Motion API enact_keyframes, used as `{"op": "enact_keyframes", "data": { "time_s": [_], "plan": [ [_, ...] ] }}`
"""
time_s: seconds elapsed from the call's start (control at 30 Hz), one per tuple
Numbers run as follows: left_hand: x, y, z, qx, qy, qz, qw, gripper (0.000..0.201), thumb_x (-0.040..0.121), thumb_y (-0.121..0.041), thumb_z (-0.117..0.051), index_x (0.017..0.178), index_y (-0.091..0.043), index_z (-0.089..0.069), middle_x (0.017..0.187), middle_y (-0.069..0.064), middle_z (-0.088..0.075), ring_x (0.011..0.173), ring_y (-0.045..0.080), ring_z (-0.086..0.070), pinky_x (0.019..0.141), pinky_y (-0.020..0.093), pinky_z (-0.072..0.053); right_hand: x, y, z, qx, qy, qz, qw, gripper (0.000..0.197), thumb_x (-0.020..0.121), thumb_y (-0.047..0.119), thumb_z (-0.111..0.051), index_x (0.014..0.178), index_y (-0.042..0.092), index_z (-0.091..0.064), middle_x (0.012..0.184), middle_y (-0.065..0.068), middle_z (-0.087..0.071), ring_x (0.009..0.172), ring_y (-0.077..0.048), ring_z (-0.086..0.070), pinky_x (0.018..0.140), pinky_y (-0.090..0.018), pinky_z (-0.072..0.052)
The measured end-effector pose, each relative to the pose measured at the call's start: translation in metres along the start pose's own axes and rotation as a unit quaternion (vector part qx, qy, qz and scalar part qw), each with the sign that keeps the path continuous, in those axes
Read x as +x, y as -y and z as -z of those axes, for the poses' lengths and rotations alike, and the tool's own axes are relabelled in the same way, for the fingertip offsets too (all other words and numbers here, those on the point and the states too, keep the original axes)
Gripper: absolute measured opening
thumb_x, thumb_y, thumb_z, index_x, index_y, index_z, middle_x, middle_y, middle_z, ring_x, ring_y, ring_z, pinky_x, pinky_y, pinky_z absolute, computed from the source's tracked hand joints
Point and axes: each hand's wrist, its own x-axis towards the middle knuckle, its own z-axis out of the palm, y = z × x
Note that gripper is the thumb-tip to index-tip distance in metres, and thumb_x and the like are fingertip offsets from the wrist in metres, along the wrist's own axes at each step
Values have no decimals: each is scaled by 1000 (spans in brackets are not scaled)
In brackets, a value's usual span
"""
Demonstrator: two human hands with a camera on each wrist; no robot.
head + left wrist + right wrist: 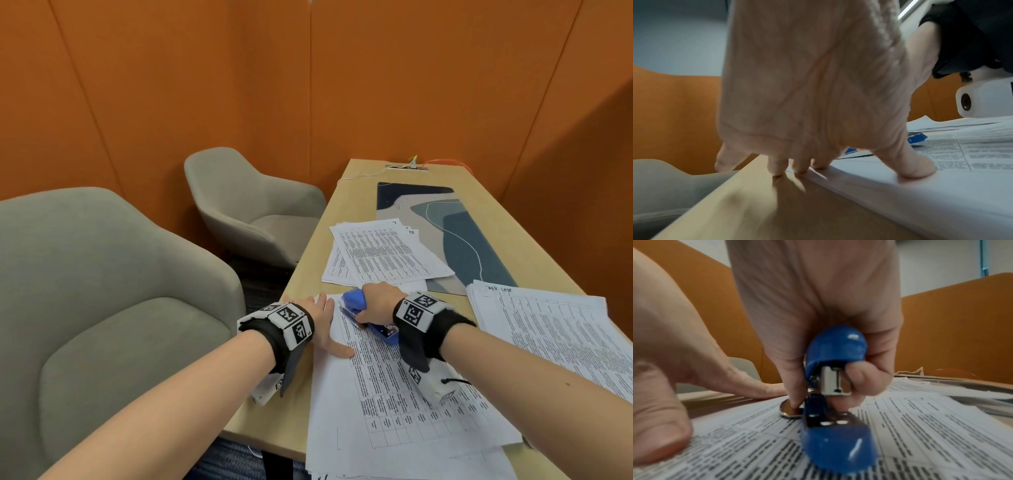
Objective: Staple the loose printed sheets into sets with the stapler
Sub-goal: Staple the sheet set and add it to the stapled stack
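A set of printed table sheets lies on the near end of the wooden table. My left hand presses flat on its left edge, thumb on the top sheet and the fingers at the stack's edge. My right hand grips a blue stapler at the set's far left corner. In the right wrist view the right hand has its fingers round the stapler's raised top arm. Its base rests on the sheets. The stapler's mouth is hidden.
Another pile of sheets lies just behind the stapler, and a thicker pile lies to the right. A patterned desk mat covers the table's middle. Two grey armchairs stand left of the table. Cables sit at the far end.
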Motion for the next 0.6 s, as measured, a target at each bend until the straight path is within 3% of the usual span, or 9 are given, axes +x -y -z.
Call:
{"op": "enact_keyframes", "data": {
  "time_s": [0.1, 0.17, 0.27, 0.33, 0.4, 0.5, 0.6],
  "plan": [
    [-1, 0, -1, 1, 2, 2, 1000, 116, 72, -84, -43, 153, -13, 0, 161, 6, 5, 148, 27, -10, 114, 57, -18, -2, -1, 1, -12, -11, 12, 1000, 34, 91, 22, -57, 120, 6, -52, 116, -13, -59, 99, -26, -57, 75, -30, -43],
    [-2, -1, 0, 6, 2, 5, 1000, 115, 73, -83, -43, 153, -13, 0, 161, 6, 5, 147, 27, -10, 114, 58, -17, -2, 1, 2, -29, -19, 19, 999, 31, 91, 21, -56, 119, 7, -52, 119, -13, -59, 101, -28, -58, 76, -32, -45],
    [-1, -2, 1, 7, 3, 10, 1000, 116, 72, -84, -43, 153, -13, 0, 161, 6, 4, 148, 27, -11, 114, 58, -18, 0, 3, 0, -19, -9, 9, 1000, 12, 92, 20, -55, 87, 11, -50, 97, -11, -54, 89, -25, -52, 71, -27, -38],
    [0, -2, 0, 5, 5, 10, 1000, 116, 72, -84, -43, 153, -14, -1, 162, 5, 4, 148, 26, -11, 114, 57, -18, 2, 4, 2, -21, -11, 11, 1000, 23, 93, 19, -53, 76, 11, -40, 87, -8, -47, 87, -22, -46, 72, -27, -36],
    [0, -1, 0, 2, 3, 8, 1000, 115, 72, -84, -43, 153, -14, 0, 162, 5, 5, 148, 26, -9, 114, 58, -16, 4, 5, 4, -24, -15, 21, 999, 14, 92, 20, -55, 89, 9, -47, 95, -11, -53, 87, -22, -47, 71, -26, -37],
    [-1, 0, -2, 0, 1, 4, 1000, 116, 73, -84, -42, 153, -14, 3, 161, 5, 8, 149, 26, -5, 115, 59, -15, 4, 5, -2, -13, -17, -2, 1000, 32, 92, 25, -56, 117, 5, -52, 114, -12, -59, 100, -26, -58, 71, -26, -37],
    [0, 3, 1, 6, 14, 2, 1000, 116, 72, -83, -44, 153, -15, 2, 162, 5, 6, 148, 26, -7, 114, 61, -13, 2, 6, -8, 18, -33, -2, 999, 34, 95, 24, -51, 122, 4, -48, 122, -13, -57, 110, -28, -58, 71, -27, -36]
  ]
}}
